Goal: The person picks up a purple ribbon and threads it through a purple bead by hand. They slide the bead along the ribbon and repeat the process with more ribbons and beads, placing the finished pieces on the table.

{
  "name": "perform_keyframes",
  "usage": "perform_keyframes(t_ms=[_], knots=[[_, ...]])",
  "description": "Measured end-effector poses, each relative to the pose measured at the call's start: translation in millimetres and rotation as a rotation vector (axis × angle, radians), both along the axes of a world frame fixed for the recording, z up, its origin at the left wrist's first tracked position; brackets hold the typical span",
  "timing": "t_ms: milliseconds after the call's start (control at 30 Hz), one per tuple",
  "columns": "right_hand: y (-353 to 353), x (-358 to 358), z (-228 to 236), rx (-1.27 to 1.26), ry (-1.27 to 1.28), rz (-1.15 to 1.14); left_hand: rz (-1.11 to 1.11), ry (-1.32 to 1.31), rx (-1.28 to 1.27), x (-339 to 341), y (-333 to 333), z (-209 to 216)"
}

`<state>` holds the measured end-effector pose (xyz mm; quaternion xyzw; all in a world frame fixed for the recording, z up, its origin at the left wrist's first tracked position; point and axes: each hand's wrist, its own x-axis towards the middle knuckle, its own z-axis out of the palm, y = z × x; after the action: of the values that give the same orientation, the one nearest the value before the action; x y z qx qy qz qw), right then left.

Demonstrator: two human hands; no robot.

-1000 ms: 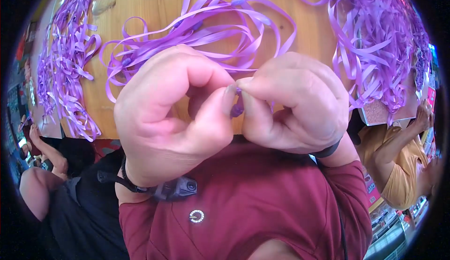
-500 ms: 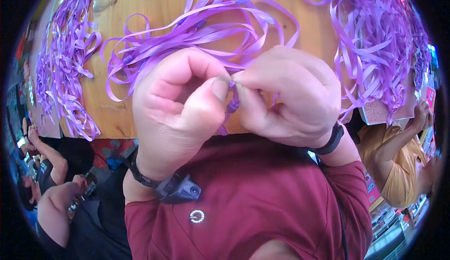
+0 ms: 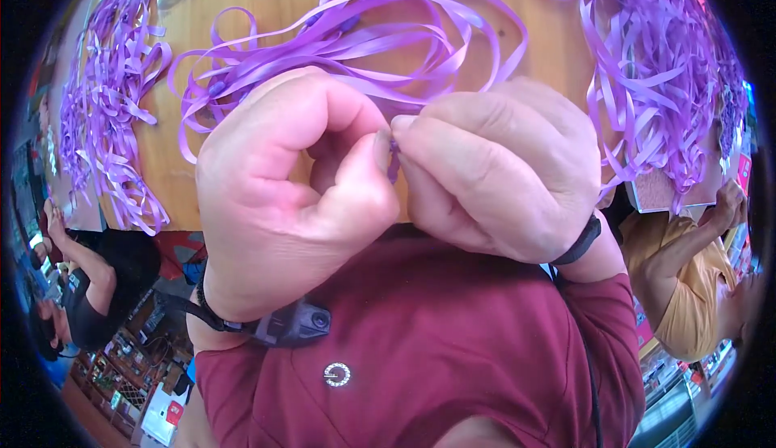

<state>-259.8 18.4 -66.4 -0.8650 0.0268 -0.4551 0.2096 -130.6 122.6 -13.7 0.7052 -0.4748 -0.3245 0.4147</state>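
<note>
My left hand (image 3: 295, 193) and my right hand (image 3: 501, 169) meet at mid-view, thumb and forefinger of each pinched together. Between the fingertips a small dark bit of purple ribbon (image 3: 394, 161) shows, most of it covered by the fingers. Just beyond my hands a loose bundle of purple ribbons (image 3: 356, 48) lies in loops on the wooden table (image 3: 182, 177). A few darker knots or lumps show along these ribbons.
A heap of purple ribbons (image 3: 113, 100) hangs over the table's left side. A larger tangle of purple ribbons (image 3: 663, 84) lies at the right. One person in dark clothing (image 3: 121, 270) sits at left, another in a yellow shirt (image 3: 679, 286) at right.
My hands have come closer together and cover more of the purple ribbon; the knotted part below the fingertips is now mostly hidden. A nearby person's bent arm at lower left has left the view.
</note>
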Motion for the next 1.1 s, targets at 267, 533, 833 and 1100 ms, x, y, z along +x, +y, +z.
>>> perform_keyframes(t_ms=[267,533,833,1100], knots=[[0.3,0.3,1.3,0.024,0.032,0.067,-0.057,-0.109,-0.027,-0.5,0.3,-3.7],[-0.1,-3.6,3.3,0.054,-0.034,0.054,0.071,0.508,0.083,-8.7,-1.9,-1.3],[-0.5,-6.6,18.3,0.428,0.053,0.129,-0.008,0.264,-0.264,-11.1,3.1,-23.7],[5.3,-11.2,26.7,1.311,0.163,0.252,-0.055,-0.104,-0.398,-8.3,-1.3,-22.4]])
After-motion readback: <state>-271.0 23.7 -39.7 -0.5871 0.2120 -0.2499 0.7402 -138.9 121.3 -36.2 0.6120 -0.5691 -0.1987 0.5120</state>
